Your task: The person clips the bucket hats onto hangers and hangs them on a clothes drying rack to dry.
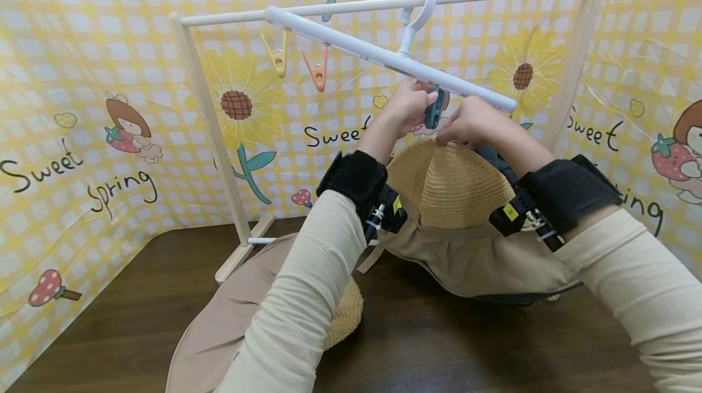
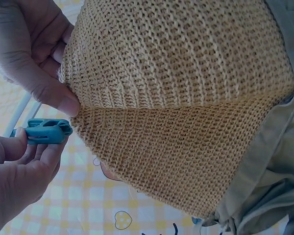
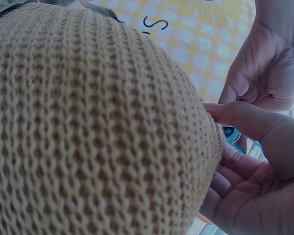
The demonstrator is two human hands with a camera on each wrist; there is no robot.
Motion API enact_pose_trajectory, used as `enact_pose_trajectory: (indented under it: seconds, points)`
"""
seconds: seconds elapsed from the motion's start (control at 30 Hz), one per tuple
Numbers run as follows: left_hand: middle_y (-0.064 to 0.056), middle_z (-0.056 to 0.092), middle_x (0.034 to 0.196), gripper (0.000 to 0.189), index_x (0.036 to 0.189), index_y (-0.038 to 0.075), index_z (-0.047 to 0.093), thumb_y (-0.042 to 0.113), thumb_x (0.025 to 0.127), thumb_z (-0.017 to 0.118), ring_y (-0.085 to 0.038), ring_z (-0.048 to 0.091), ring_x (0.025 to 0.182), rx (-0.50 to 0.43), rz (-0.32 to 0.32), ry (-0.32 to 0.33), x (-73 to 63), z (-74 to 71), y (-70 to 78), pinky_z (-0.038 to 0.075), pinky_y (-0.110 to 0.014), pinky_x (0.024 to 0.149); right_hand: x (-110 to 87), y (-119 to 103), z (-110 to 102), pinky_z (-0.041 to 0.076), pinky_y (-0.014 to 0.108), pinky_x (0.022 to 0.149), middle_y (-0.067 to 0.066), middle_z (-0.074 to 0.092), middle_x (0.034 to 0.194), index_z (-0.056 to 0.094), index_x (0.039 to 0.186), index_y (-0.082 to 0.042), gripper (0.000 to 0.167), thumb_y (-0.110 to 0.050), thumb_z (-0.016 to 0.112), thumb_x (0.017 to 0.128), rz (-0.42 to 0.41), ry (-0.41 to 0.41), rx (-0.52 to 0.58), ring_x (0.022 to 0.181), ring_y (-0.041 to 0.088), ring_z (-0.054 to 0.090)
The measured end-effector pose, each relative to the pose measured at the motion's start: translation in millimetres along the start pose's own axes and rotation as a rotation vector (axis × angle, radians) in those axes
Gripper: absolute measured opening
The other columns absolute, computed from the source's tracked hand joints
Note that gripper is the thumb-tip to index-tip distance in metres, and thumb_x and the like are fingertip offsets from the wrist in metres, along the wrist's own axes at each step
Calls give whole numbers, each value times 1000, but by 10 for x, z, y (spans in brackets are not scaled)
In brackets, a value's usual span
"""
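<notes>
A knitted straw-coloured sun hat (image 1: 466, 186) with a wide beige cloth brim hangs below the white hanger (image 1: 384, 55). My right hand (image 1: 476, 122) pinches the top of its crown, thumb on one side and fingers on the other. Beside it, my left hand (image 1: 408, 106) holds a teal clothespin (image 1: 434, 106) between thumb and fingers, just under the hanger bar. In the left wrist view, the clothespin (image 2: 44, 131) lies close to the crown's edge (image 2: 76, 110). Whether it touches the hat I cannot tell. The knit crown (image 3: 98, 122) fills much of the right wrist view.
The hanger hooks over a rail (image 1: 351, 6) on a wooden stand (image 1: 211, 125) and tilts down to the right. A yellow clothespin (image 1: 278, 58) and an orange clothespin (image 1: 318, 73) dangle from its left part. Another brimmed hat (image 1: 230, 332) lies on the dark table (image 1: 109, 308).
</notes>
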State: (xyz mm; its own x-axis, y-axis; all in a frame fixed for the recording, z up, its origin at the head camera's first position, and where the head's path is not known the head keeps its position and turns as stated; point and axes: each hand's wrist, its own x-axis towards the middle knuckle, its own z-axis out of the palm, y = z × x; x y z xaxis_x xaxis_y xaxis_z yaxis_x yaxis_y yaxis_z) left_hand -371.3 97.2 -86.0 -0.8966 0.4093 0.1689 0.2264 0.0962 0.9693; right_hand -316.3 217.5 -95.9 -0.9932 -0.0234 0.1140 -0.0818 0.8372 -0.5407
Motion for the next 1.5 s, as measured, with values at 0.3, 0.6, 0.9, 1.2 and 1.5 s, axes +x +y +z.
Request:
enact_pose_trajectory:
  seconds: [0.3, 0.6, 0.9, 1.2, 1.5]
  points:
    - [-5, 40, 147, 42, 141, 15, 42, 10, 99, 39, -20, 44, 131, -7, 4, -8, 19, 2, -11, 40, -32, 105, -2, 12, -4, 37, 24, 48, -8, 42, 44, 71, 74, -5, 15, -19, 70, 80, 7, 13, 30, 42, 6, 35]
    - [-4, 41, 146, 44, 142, 16, 40, 11, 99, 40, -20, 43, 133, 8, 0, 7, 13, 10, 3, 39, -32, 106, 17, -2, 0, 33, 24, 47, -8, 33, 40, 65, 58, -13, 24, -20, 66, 82, 35, 38, 40, 39, 7, 32]
    - [-6, 44, 144, 42, 140, 11, 40, 10, 98, 41, -22, 47, 129, 27, 5, 25, 14, 22, 5, 42, -31, 103, 22, -2, 12, 33, 24, 48, -8, 31, 41, 49, 48, -17, 38, -19, 67, 82, 51, 69, 89, 40, 7, 29]
    - [-8, 45, 142, 41, 139, 9, 40, 10, 98, 41, -21, 48, 128, 39, 9, 41, 9, 23, 3, 43, -29, 102, 37, -21, 23, 34, 26, 48, -8, 33, 41, 49, 52, -16, 36, -23, 69, 81, 70, 71, 85, 40, 8, 33]
    - [-10, 48, 139, 41, 139, 8, 40, 9, 98, 42, -22, 51, 125, -8, 2, 43, 13, 18, 8, 44, -32, 101, 34, -24, 0, 36, 27, 50, -8, 35, 43, 58, 58, -13, 25, -20, 68, 80, 66, 87, 121, 42, 8, 33]
